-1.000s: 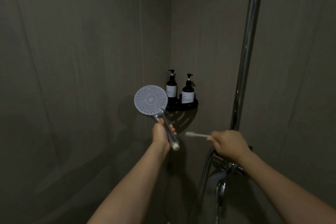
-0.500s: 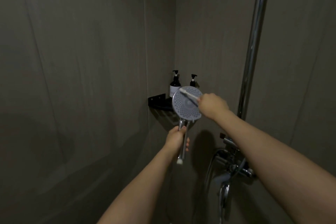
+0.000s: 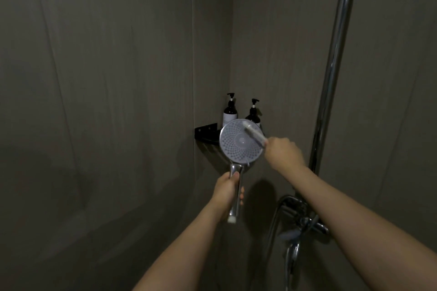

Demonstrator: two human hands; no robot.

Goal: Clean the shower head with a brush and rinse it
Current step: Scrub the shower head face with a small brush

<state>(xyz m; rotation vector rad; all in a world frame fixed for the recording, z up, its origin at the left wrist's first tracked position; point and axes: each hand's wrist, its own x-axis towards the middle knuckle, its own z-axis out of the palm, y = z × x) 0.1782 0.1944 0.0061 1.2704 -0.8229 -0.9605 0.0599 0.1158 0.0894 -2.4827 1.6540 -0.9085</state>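
While our left hand (image 3: 227,190) curls around the chrome handle, we hold 1 shower head (image 3: 241,144) upright, its round face toward us, in front of the corner shelf (image 3: 206,133). Our right hand (image 3: 285,153) grips 1 brush (image 3: 255,134), fingers closed around its handle, and the brush lies across the upper right of the face, blurred. Behind it we count 2 dark pump bottles (image 3: 230,111) on the shelf in the wall corner. At right, 1 chrome riser pipe (image 3: 331,78) climbs above 1 mixer tap (image 3: 305,220).
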